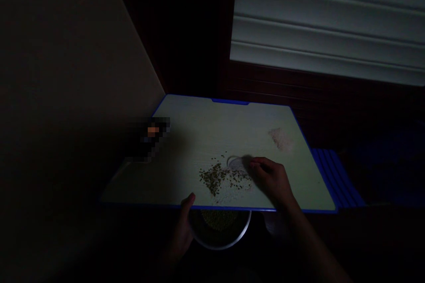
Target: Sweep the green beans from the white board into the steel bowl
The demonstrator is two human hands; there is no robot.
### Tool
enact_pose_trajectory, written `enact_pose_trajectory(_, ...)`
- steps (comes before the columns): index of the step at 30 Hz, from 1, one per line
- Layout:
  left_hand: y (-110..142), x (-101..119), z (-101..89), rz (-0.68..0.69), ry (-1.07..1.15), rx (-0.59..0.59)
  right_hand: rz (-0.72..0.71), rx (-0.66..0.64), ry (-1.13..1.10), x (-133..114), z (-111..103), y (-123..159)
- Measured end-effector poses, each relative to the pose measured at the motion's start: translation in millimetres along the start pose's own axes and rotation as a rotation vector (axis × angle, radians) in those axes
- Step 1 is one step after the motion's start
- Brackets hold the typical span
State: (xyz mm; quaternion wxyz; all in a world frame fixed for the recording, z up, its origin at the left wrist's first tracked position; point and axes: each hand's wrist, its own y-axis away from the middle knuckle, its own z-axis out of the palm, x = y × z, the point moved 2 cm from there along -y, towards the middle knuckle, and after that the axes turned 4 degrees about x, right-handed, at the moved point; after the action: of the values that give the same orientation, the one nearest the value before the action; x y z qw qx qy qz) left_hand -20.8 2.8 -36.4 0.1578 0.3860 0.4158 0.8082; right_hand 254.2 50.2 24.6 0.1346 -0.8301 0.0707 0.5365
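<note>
Seeds (212,179) scattered near front edge of pale, blue-rimmed tabletop (206,124), above bowl (245,231). Dark room; slats (325,26) beyond. Right hand (272,181) closed, any contents unclear. Left hand (182,232): thumb at rim, fingers hidden, grip uncertain. Pixelated patch covers tabletop's left side.

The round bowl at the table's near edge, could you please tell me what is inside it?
Inside the bowl, small greenish grains show. The table covers its far part, so contents there, or beneath the top layer, cannot be seen.
</note>
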Motion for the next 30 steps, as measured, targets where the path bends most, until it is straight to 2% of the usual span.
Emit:
enact_pose_trajectory(5, 1, 3, -1.9, -0.006, -0.013, 0.043, -0.026, -0.057, -0.006, -5, 2, 3)
enact_pose_trajectory(10, 2, 4, -3.5, 0.002, -0.011, 0.095, -0.04, -0.023, -0.011, -7, 0, 1)
enact_pose_trajectory(13, 2, 3, -2.1, 0.0, -0.002, 0.117, -0.072, -0.047, -0.004, -4, 2, 1)
enact_pose_trajectory(21, 9, 5, 6.3, 0.04, 0.014, 0.048, -0.181, -0.164, 0.015, -5, 3, 4)
enact_pose_trajectory(30, 11, 10, 4.0, 0.105, -0.066, -0.012, -0.248, -0.162, 0.035, -14, 0, 10)
